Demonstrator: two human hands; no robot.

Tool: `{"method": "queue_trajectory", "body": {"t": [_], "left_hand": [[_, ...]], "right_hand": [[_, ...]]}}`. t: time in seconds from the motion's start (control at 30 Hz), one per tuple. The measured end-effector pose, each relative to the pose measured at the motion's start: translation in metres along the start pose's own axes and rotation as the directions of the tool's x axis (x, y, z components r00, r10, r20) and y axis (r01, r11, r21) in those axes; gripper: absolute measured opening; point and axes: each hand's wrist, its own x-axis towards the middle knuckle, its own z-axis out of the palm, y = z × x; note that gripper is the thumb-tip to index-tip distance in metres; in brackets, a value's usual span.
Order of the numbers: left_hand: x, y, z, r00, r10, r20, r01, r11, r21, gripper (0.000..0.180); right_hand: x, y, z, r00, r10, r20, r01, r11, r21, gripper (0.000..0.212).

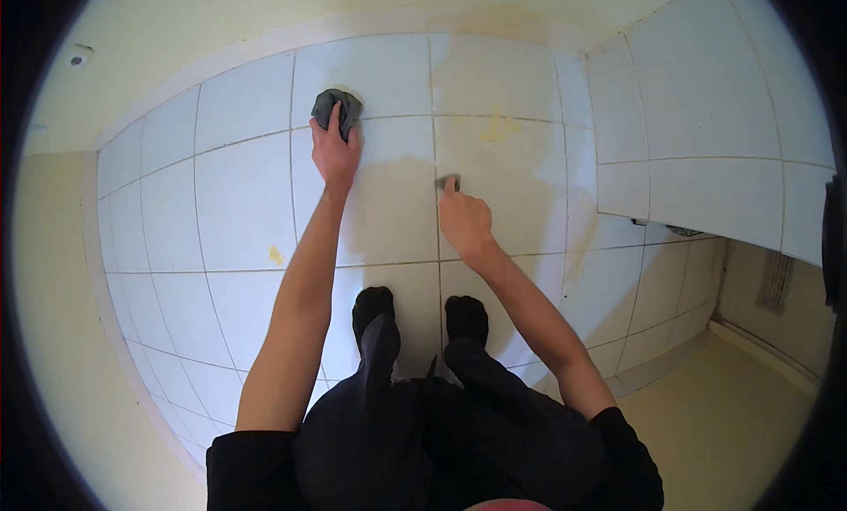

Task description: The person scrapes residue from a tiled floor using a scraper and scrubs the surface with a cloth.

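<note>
My left hand (pixel 335 156) grips a crumpled dark grey cloth (pixel 325 108) and presses it on the white tiles (pixel 379 207), near the far wall. Its fingers lie over the cloth. Closer in and to the right, my right hand (pixel 466 222) is closed, the index finger pointing forward over a small dark flat piece, perhaps a scraper blade (pixel 445 183). That piece sits against the tiles by a grout line; most of it is hidden by the hand. Yellow smears (pixel 498 125) mark the tile just beyond my right hand.
My feet in black socks (pixel 466 320) stand on the tiles between my arms. A yellow spot (pixel 276 255) lies left of my left forearm. On the right rises a tiled block (pixel 706 105) with a gap under it. A pale wall (pixel 221 26) bounds the far side.
</note>
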Motion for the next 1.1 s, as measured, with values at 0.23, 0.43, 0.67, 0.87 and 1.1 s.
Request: {"method": "queue_trajectory", "body": {"t": [0.23,0.43,0.67,0.87,1.1], "left_hand": [[-0.016,0.011,0.017,0.986,0.16,0.041,-0.164,0.977,0.137,0.06],[-0.134,0.075,0.047,0.041,0.939,0.343,-0.651,0.286,-0.704,0.057],[0.007,0.093,0.124,0.122,0.82,0.559,-0.829,0.394,-0.396,0.032],[0.144,0.048,0.076,0.955,0.269,0.121,-0.29,0.933,0.215,0.04],[0.097,0.006,0.039,0.873,0.488,0.029,-0.484,0.871,-0.082,0.049]], "right_hand": [[-0.068,0.027,-0.024,0.941,0.028,0.337,-0.098,0.976,0.192,0.045],[-0.143,0.093,-0.02,0.896,0.046,0.442,-0.188,0.941,0.282,0.04],[-0.158,0.111,-0.02,0.92,0.189,0.344,-0.299,0.906,0.3,0.038],[-0.165,0.098,-0.026,0.865,0.457,0.205,-0.489,0.859,0.15,0.038],[-0.147,0.086,0.016,0.79,0.613,0.017,-0.565,0.717,0.408,0.029]]}}
